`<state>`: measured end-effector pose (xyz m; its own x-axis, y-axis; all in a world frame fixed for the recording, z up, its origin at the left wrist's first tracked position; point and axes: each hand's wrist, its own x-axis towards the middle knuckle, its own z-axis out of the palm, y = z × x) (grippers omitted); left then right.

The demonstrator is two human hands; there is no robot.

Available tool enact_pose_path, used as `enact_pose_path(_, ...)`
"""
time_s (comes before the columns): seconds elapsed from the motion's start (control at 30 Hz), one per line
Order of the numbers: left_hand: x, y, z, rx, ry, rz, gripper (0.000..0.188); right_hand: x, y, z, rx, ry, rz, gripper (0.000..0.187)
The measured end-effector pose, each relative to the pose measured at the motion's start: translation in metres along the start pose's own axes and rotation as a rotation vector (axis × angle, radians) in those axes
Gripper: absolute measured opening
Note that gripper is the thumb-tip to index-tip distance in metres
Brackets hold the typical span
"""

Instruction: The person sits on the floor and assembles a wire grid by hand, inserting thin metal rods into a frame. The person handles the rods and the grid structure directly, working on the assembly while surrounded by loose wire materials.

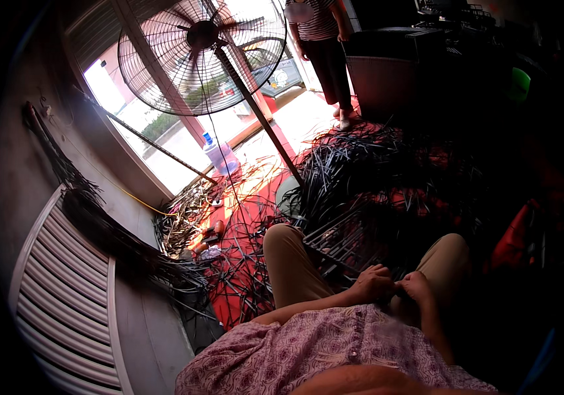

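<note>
My left hand point(373, 284) and my right hand point(417, 288) are close together over my lap, between my bent knees. Both have their fingers closed in a pinch. A bit of thin dark strip seems to run between them, though shadow hides most of it. Just beyond the hands, several flat dark strips point(341, 253) lie roughly side by side between my knees, partly crossing one another. Farther out, a large tangled heap of dark strips point(354, 161) spreads over the red floor covering point(232, 230).
A big fan point(203, 36) on a pole stands ahead left. Behind it is a blue-capped water bottle point(221, 155) by the bright doorway. A long bundle of strips point(117, 230) leans over a white slatted rack point(71, 289). Another person point(324, 46) stands beyond the heap.
</note>
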<state>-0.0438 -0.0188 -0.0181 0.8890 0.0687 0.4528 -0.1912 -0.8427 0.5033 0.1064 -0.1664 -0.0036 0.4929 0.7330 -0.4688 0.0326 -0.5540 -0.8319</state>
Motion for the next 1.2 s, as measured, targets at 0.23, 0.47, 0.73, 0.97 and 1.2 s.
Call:
enact_pose_path(0.23,0.008,0.018,-0.013,-0.061,0.020,0.058,0.017,0.040,0.042,0.003,-0.172,0.043,-0.219,0.024)
enact_pose_path(0.47,-0.001,0.000,-0.003,0.040,-0.028,0.031,0.022,0.031,0.040,0.009,-0.241,0.084,-0.171,0.026)
enact_pose_path(0.73,-0.007,-0.018,0.020,0.142,-0.130,0.005,0.018,0.015,0.022,0.002,-0.120,0.092,-0.075,0.030)
enact_pose_path(0.97,-0.003,-0.013,0.012,0.119,-0.103,-0.004,0.018,0.010,0.014,0.004,-0.143,0.141,-0.080,0.030)
enact_pose_path(1.2,-0.005,-0.015,0.016,0.174,-0.102,0.055,0.019,0.010,0.013,0.003,-0.178,0.123,-0.070,0.029)
